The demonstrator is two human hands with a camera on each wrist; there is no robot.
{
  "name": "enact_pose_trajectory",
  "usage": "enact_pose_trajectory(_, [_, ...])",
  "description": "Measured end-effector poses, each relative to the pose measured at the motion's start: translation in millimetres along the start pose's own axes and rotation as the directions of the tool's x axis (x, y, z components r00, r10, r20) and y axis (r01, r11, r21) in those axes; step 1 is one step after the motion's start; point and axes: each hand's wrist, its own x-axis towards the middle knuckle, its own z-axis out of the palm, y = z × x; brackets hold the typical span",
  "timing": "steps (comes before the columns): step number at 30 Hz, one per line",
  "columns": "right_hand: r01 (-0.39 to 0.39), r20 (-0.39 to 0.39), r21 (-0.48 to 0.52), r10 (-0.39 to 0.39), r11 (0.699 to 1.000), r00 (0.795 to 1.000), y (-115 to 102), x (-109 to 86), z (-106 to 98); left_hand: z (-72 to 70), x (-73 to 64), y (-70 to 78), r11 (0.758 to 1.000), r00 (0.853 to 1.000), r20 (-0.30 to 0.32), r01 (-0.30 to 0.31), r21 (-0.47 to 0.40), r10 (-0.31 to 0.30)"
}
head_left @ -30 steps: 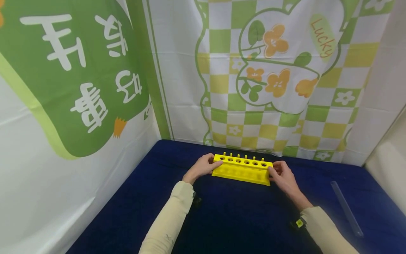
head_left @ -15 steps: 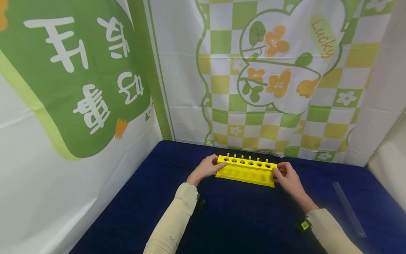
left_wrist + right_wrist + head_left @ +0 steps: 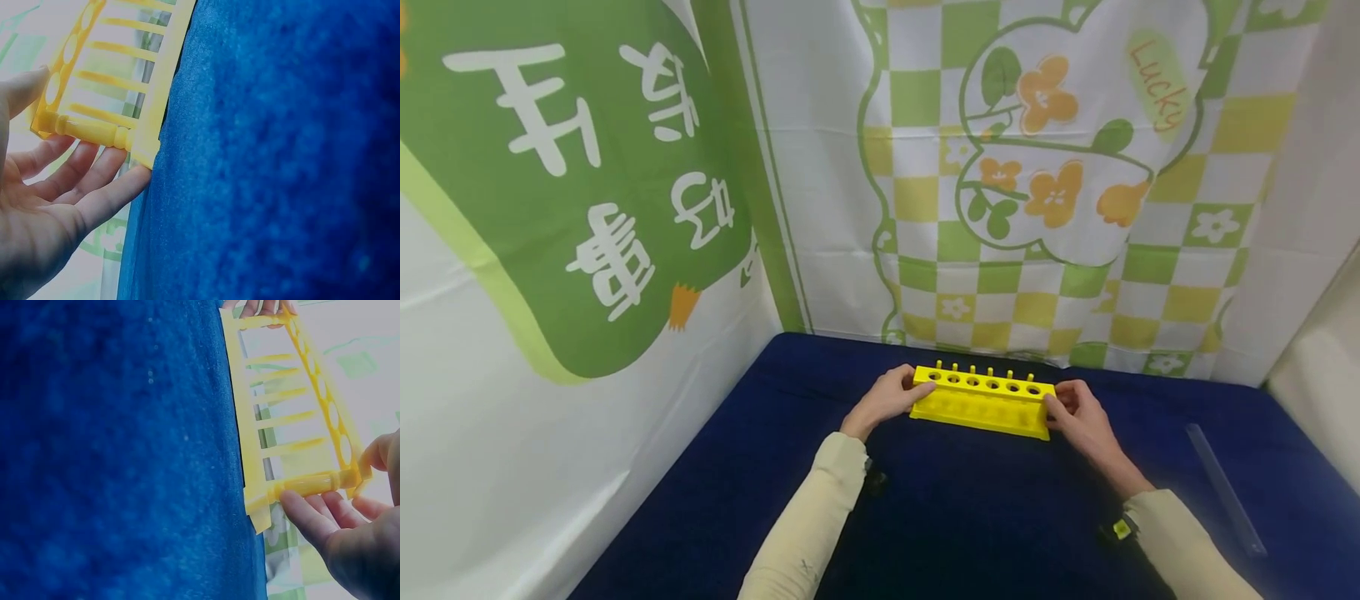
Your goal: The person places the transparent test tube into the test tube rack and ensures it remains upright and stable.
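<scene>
A yellow test tube rack stands upright on the dark blue cloth, with a row of round holes along its top and a line of pegs behind them. My left hand holds its left end, thumb on the top bar. In the left wrist view the fingers of that hand lie against the end post, and one fingertip reaches the base. At the opposite end, my right hand grips the rack with the thumb at the top corner. The right wrist view shows its fingers along the other end post.
A clear plastic tube lies on the blue cloth to the right of my right forearm. Behind the table hangs a green-and-yellow checked curtain; another printed cloth closes off the left side.
Between one second and half a second ago, the rack and both hands appear slightly farther right in the view. Since then they have stayed nearly still, with both hands keeping their hold.
</scene>
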Motion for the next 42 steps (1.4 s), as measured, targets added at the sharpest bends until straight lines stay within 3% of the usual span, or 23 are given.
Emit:
enact_pose_trajectory(24, [-0.023, -0.019, -0.017, 0.023, 1.000, 1.000, 0, 1.7, -3, 0.3, -0.1, 5.9, 1.000, 1.000, 0.014, 0.003, -0.004, -0.003])
enact_pose_trajectory(34, [0.037, 0.062, -0.092, -0.032, 0.995, 0.998, 3, 4.5, -19, 1.7, 0.2, 5.1, 1.000, 1.000, 0.020, -0.013, -0.001, 0.013])
enact_pose_trajectory(42, [0.066, 0.095, -0.214, -0.046, 0.975, 0.994, 2, 2.1, -33, 0.7, -4.4, 4.3, 1.000, 1.000, 0.025, 0.006, 0.004, -0.006])
